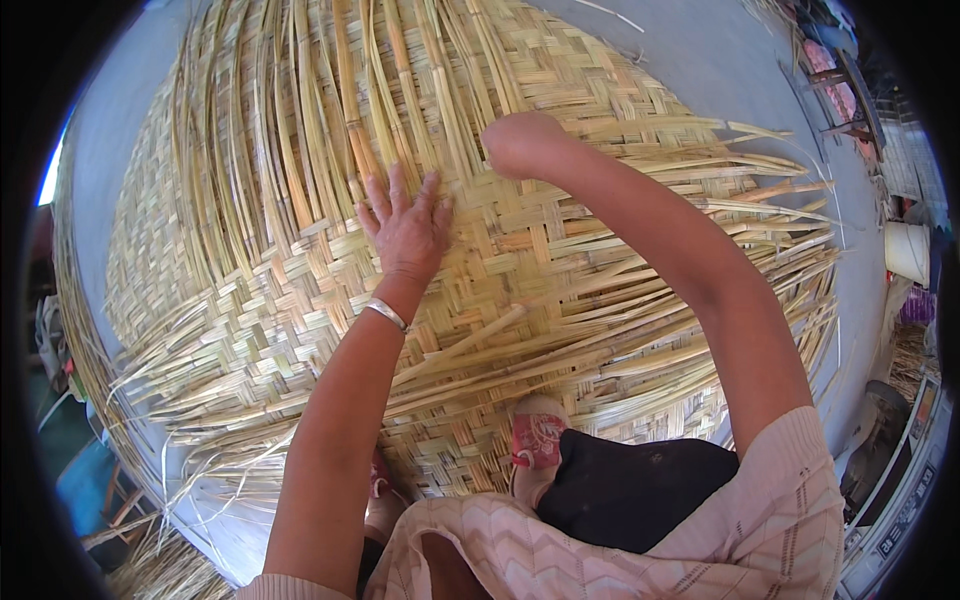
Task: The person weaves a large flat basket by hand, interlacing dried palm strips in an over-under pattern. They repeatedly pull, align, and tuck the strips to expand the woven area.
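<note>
A large mat (500, 235) of pale yellow-green split reed or cane strips lies beneath my hands, woven in a diagonal pattern. My left hand (408, 225), with a silver bangle (386, 314) at the wrist, lies on the weave with its fingers spread. Its fingertips touch the lower part of the long loose strips (300, 130) that run away from me. To the right of it, my right hand (525, 145) is bent down at the wrist in a rounded fist among the strips. Its fingers are hidden, so whatever they hold does not show.
Loose strip ends (770, 210) fan out past the mat's right side. My red-patterned shoe (538, 440) rests on the near part of the weave. Grey floor (690, 50) surrounds the mat. A wooden chair (850, 95) and a white bucket (907, 250) stand at the right.
</note>
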`<state>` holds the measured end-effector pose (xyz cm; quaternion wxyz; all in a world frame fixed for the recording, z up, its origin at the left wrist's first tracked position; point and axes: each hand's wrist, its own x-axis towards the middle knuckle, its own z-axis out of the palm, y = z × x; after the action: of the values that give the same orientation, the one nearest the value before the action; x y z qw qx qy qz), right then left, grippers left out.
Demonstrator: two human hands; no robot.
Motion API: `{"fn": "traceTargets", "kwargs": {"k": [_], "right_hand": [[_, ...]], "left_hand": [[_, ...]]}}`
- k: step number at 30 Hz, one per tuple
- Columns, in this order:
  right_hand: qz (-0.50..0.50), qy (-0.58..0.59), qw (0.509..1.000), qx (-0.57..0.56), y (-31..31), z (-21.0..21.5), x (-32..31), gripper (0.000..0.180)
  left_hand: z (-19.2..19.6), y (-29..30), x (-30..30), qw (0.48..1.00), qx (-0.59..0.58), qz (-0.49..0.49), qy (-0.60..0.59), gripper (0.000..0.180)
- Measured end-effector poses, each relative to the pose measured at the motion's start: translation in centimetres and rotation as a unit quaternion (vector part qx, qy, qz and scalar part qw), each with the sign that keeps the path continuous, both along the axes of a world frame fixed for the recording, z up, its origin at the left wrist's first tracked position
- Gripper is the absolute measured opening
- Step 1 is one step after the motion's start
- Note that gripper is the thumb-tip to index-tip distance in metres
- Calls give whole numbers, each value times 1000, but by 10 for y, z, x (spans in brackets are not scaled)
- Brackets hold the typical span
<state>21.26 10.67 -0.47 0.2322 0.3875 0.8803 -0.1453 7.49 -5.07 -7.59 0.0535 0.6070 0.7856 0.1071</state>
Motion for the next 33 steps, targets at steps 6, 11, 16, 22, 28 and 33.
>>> {"fn": "traceTargets", "kwargs": {"k": [6,11,16,22,28,33], "right_hand": [[-1,0,1000,2,-3,-3,0,21],[20,68,997,8,-1,-3,9,19],[-74,208,975,-18,7,-22,-10,27],[-183,208,960,-43,28,-33,-38,32],[-234,185,951,-85,40,-23,-45,31],[-255,187,944,-93,45,-33,-48,30]], "left_hand": [[11,4,0,997,-25,40,-69,50],[9,14,6,984,29,120,-126,55],[11,20,9,980,15,143,-136,54],[9,24,13,980,9,159,-116,56],[8,21,2,975,16,138,-171,57],[10,23,12,984,-17,137,-112,63]]}}
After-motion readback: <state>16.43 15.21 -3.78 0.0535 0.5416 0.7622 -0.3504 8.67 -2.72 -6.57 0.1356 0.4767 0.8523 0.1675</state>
